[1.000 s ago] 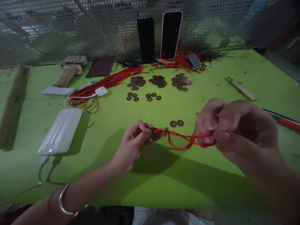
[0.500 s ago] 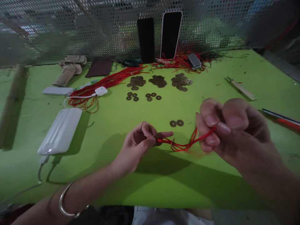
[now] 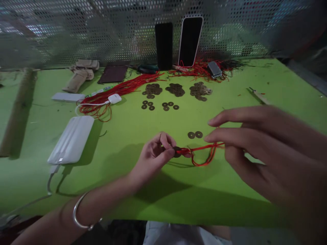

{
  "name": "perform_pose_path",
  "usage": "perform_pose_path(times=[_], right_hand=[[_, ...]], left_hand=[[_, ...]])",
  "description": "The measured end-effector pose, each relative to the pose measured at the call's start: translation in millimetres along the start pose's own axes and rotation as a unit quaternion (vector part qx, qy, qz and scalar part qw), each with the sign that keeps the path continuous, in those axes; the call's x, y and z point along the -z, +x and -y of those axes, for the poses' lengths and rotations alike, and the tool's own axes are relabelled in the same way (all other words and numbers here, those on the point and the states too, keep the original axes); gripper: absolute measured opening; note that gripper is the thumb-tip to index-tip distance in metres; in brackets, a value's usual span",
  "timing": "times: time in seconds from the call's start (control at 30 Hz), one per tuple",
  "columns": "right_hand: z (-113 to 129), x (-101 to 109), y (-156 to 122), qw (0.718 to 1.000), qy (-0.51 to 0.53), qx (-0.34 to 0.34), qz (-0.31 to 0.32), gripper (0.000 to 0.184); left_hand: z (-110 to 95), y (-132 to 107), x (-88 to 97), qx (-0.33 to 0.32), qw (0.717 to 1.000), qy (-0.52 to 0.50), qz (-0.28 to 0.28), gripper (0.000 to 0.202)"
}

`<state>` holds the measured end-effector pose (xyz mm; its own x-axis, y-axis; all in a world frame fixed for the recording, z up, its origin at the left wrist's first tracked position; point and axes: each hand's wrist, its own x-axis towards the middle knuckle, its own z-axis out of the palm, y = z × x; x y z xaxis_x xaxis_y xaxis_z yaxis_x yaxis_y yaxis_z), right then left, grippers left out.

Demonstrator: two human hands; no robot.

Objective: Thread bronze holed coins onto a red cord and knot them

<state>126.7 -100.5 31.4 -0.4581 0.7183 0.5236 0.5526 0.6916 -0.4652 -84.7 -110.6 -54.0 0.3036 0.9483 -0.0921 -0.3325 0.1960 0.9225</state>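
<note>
My left hand [image 3: 159, 153] is closed in a pinch on a dark round coin [image 3: 176, 151] with a square hole, and red cord [image 3: 204, 164] runs out from it. Farther along the cord, another coin seems to hang edge-on, partly blurred. Toward the right, the cord droops in a loop while one strand runs straight to my right hand [image 3: 255, 146]. There the thumb meets a finger where the strand disappears, and the upper fingers reach out apart. The exact grip is hidden. Two loose coins [image 3: 195, 135] lie just beyond the cord on the green table [image 3: 122, 211].
Coin piles [image 3: 175, 90] and small coin groups [image 3: 148, 105] lie farther back. A bundle of red cords [image 3: 122, 86], a white power bank [image 3: 71, 139] and its cable are at left. Two phones [image 3: 190, 41] lean on a perforated metal panel [image 3: 114, 34]. A small knife-like tool [image 3: 258, 96] lies right.
My right hand has turned over, from knuckles curled around the cord to upper fingers stretched leftward. One strand now runs straighter. My left hand keeps its pinch; the view has shifted slightly.
</note>
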Motion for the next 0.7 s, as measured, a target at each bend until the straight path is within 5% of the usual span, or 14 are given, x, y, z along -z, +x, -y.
perform_pose_path(times=[0.13, 0.33, 0.7], right_hand=[[-1, -4, -6, 0.969, -0.220, 0.090, 0.066, 0.028], [-7, -15, -3, 0.962, -0.205, 0.107, 0.142, 0.018], [-10, -29, -6, 0.965, -0.181, 0.167, 0.086, 0.013]], left_hand=[[3, 2, 0.7, -0.017, 0.999, -0.006, -0.028, 0.016], [-1, 3, 0.2, 0.001, 0.998, 0.019, -0.058, 0.015], [-5, 1, -4.1, 0.022, 0.997, 0.068, -0.034, 0.014]])
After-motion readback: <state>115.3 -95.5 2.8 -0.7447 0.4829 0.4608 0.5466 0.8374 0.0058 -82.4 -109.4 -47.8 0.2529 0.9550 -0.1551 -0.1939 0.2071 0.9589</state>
